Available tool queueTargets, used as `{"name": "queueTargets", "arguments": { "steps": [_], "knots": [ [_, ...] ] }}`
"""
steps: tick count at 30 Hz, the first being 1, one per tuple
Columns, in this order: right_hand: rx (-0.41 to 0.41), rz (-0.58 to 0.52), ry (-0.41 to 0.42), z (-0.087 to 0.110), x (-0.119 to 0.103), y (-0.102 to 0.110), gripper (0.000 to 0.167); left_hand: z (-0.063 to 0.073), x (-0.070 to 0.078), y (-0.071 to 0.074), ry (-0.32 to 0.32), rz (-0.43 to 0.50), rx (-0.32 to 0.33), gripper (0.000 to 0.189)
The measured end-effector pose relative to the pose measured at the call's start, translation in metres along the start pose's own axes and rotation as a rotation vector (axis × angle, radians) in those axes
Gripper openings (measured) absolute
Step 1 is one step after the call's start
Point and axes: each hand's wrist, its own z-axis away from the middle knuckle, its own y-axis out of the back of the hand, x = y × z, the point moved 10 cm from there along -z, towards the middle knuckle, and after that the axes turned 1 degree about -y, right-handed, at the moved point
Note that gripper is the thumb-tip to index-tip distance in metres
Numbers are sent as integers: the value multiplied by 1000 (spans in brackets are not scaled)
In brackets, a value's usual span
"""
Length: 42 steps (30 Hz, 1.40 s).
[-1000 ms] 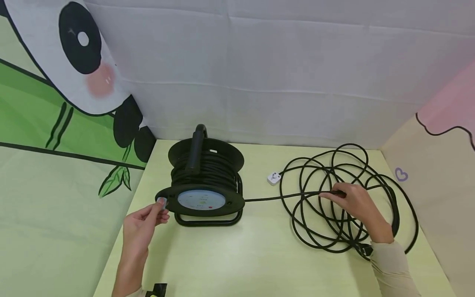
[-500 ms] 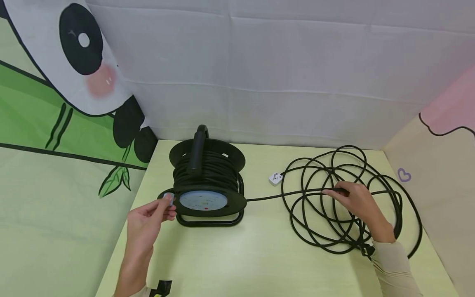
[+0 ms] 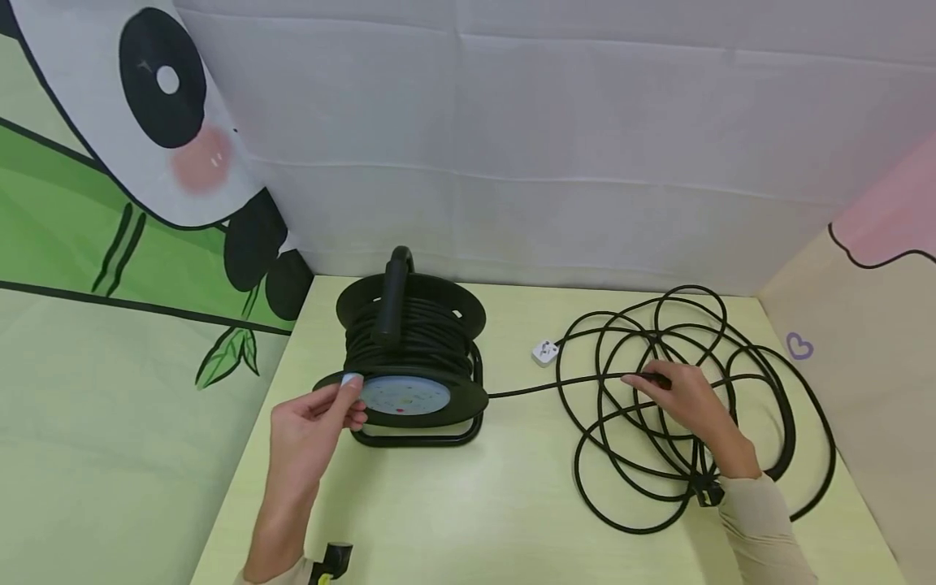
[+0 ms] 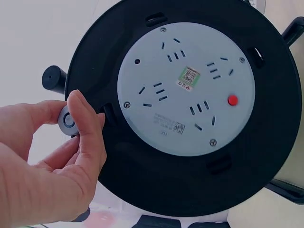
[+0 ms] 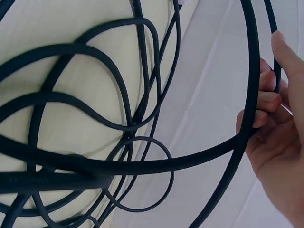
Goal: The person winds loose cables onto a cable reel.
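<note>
A black cable reel [image 3: 468,386] stands on the table, with turns of cord wound on its drum. My left hand [image 3: 303,447] pinches the small grey knob [image 4: 68,121] at the edge of its front flange, thumb on the near side. Set in that flange is a round pale socket panel [image 4: 185,118] with a red button [image 4: 232,100]. My right hand [image 3: 695,406] holds the black cable [image 3: 537,390] between thumb and curled fingers, above the loose coils. From there the cable runs nearly straight to the reel's right side.
Loose cable loops [image 3: 636,532] spread widely over the right of the table [image 3: 468,520]. A white plug [image 3: 544,353] lies at their left edge. The reel's carrying handle [image 3: 391,301] rises over the drum. A white cloth wall [image 3: 585,162] backs the table, with printed side walls.
The left hand has moved right with the knob, and the socket panel has turned, its red button shifting left. The right hand is slightly further left; a front loop has slid nearer.
</note>
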Motion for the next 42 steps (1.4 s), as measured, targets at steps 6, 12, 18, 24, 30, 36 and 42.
{"name": "queueTargets", "arguments": {
  "steps": [6,12,18,24,30,36,42],
  "knots": [
    [-19,-42,20,-4,-6,-11,9,2,7,-13,-31,-14,-45,27],
    [-8,-63,55,-11,-15,-17,5,5,14,-24,-74,-14,-90,26],
    [-58,-87,18,-13,-17,-27,9,7,16,-33,-86,-25,-125,24],
    [-82,-89,32,-17,-24,-34,8,9,17,-44,-88,2,-154,23],
    [-100,-92,9,-20,-28,-41,11,10,17,-56,-93,53,-191,22],
    [-116,-78,-13,-21,-28,-44,13,14,14,-76,-75,72,-234,25],
    [-122,-88,2,-23,-34,-48,14,17,12,-90,-75,81,-265,25]
  ]
}}
